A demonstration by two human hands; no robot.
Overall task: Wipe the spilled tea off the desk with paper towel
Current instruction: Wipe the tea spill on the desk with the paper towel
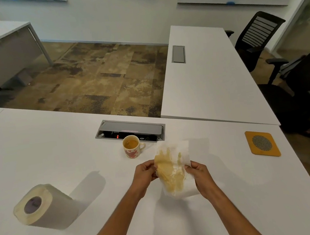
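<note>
Holding a limp, tea-stained white paper towel (173, 169) above the white desk (59, 151), the left hand (146, 175) and right hand (198, 175) pinch its edges; soaked, it likely tears easily, so dry corners suit gripping.

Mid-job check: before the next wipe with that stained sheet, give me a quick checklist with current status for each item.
1. Sheet held: ok. The left hand and right hand pinch the paper towel at opposite edges, above the desk.
2. Dry area left on the sheet: not ok for much more; yellow-brown tea stain covers most of it, white only along the upper right.
3. Spare paper: ok. The paper roll lies on its side, left of the hands.
4. Mug upright: ok, with tea in it, behind the sheet.
5. Power socket box open just behind the mug: not ok, keep liquid away.
6. Tea remaining on the desk: cannot tell; the sheet hides the surface behind it.
</note>
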